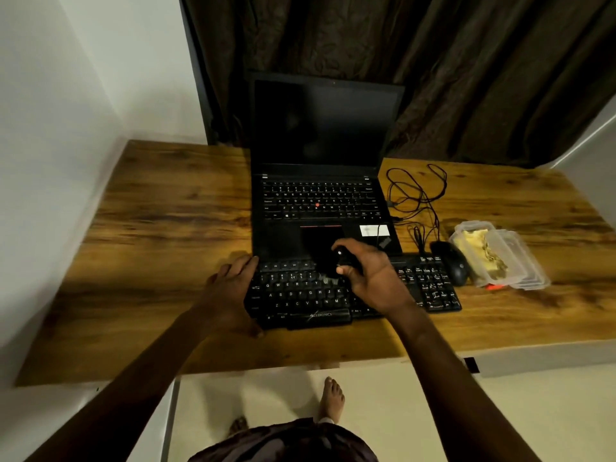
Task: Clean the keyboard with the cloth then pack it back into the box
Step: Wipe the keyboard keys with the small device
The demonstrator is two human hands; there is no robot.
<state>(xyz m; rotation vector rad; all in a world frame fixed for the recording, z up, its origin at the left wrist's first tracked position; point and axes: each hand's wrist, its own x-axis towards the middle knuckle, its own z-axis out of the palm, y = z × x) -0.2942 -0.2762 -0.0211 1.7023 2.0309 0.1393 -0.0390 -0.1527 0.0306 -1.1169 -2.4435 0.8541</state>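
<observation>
A black keyboard (430, 288) lies on the wooden desk (160, 235) in front of an open laptop. My left hand (230, 288) grips the keyboard's left end, fingers over its far corner. My right hand (370, 271) hovers over the middle of the keys, closed on a dark cloth (328, 261) that hangs down onto the key rows. No box is in view.
The black laptop (320, 201) stands open right behind the keyboard, screen dark. A black mouse (451, 261) with a tangled cable (416, 198) sits to the right. Beside it lie clear plastic containers (500, 258). A dark curtain hangs behind the desk.
</observation>
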